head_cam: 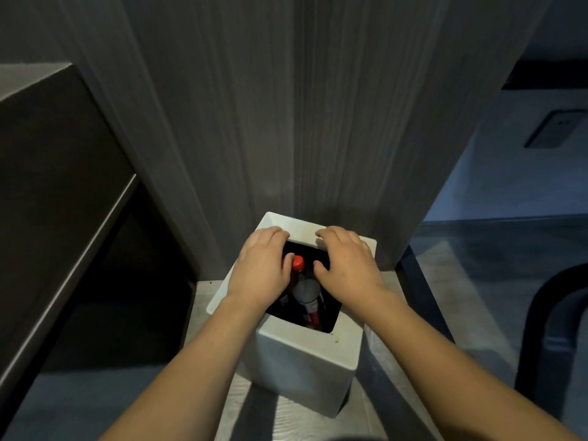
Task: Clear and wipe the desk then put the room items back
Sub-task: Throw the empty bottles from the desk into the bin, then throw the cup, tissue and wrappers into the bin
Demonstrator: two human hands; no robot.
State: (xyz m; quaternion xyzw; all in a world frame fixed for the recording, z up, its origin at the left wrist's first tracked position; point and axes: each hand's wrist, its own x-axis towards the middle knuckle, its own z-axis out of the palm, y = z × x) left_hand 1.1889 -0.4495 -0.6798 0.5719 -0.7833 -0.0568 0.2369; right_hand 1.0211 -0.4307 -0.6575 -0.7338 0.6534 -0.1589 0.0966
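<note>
Both hands on the far rim of the white bin (305, 370): left hand (261, 268) and right hand (346, 265), fingers curled over the rim, thumbs inside the opening. Bottle (307, 291) with a red cap (298, 262) lies tilted inside, cap just beside the left thumb. Bin stands on the floor (445, 297) against a grey wood-grain panel (286, 122). Dark bench (47, 154) on the left.

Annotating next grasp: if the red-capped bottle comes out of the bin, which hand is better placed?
Left, probably: the left hand has its thumb right beside the red cap of the bottle; the right hand sits further off. Both grip the white bin rim.
</note>
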